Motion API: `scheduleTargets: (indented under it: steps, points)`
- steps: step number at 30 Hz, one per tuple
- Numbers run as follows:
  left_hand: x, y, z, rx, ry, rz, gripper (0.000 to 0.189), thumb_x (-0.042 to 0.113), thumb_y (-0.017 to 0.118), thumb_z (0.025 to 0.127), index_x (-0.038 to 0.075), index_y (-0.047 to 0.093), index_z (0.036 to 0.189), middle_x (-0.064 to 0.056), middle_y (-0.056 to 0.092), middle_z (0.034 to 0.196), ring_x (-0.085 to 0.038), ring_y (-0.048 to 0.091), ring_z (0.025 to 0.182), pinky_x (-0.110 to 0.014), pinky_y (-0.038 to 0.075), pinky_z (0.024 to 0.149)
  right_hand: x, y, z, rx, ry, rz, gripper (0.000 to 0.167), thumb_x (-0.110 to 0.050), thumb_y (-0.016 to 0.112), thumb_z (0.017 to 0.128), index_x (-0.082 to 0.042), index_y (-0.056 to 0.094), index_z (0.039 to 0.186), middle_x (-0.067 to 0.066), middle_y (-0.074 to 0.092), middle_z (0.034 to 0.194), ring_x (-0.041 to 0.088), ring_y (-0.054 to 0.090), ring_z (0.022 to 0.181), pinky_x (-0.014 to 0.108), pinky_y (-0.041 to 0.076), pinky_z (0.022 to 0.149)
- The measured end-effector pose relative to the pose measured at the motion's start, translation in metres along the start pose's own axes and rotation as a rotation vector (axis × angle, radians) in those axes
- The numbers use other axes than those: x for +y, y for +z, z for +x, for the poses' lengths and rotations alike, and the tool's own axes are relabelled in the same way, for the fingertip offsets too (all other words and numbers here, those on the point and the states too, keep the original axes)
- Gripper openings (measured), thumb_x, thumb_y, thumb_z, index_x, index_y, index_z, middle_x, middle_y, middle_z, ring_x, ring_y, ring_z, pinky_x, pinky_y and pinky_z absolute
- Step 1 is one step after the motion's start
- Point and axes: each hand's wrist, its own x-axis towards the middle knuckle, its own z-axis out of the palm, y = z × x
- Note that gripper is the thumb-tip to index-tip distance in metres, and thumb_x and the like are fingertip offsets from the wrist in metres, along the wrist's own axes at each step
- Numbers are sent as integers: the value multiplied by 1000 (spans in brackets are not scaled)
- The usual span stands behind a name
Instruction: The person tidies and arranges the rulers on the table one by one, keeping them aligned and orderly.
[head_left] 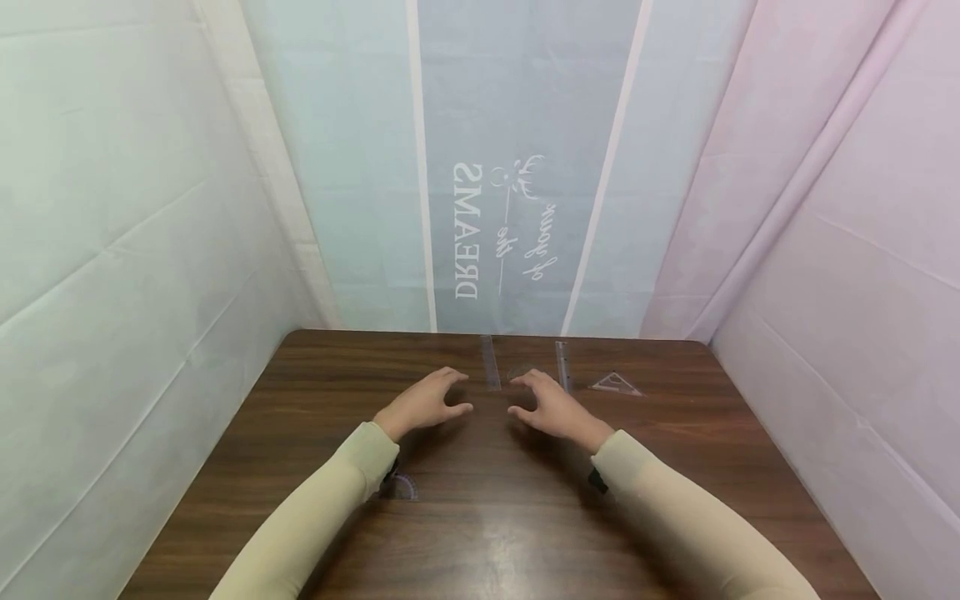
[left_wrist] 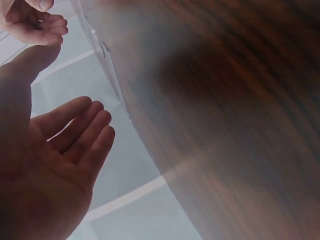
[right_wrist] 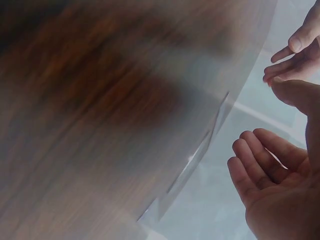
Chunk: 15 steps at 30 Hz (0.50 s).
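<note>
My left hand (head_left: 426, 402) and right hand (head_left: 553, 408) are held over the far half of the table, palms facing each other, fingers loosely bent. Neither holds anything. Between them, toward the back edge, lies a clear ruler (head_left: 491, 363). Another clear ruler (head_left: 562, 365) is just behind my right hand, partly covered by it. A faint clear curved piece (head_left: 517, 371) shows by the right fingertips; its kind is hard to tell. Right of these lies a clear set square (head_left: 617, 384). Beside my left wrist is a clear protractor (head_left: 406, 487), partly hidden by the sleeve.
A dark wood-grain table (head_left: 480, 533) spans the space below. Behind it hangs a pale blue curtain (head_left: 517, 100) with mirrored lettering. White sheet walls (head_left: 112, 208) stand at both sides. Light glare lies on the table's near part.
</note>
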Motion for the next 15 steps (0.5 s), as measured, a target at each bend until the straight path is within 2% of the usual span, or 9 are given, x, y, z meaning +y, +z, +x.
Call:
scheduleTargets:
  steps: [7,15]
  points:
    - [7,0,24,-5,28,15,66,42,72,105,5,53,156,-14,54,157,-31,51,147,-47,43,120,18,-13,5,17,3,4,56,-29,78,102,2,60,145,18,63,131,36,62,124,56,53,105]
    - [17,6,42,-9,50,2,67,40,73,104,1,53,155,-17,54,155,-34,52,145,-48,45,119,39,-16,14,8,29,-11,59,-26,77,102,5,57,148,24,60,139,43,59,131,60,50,108]
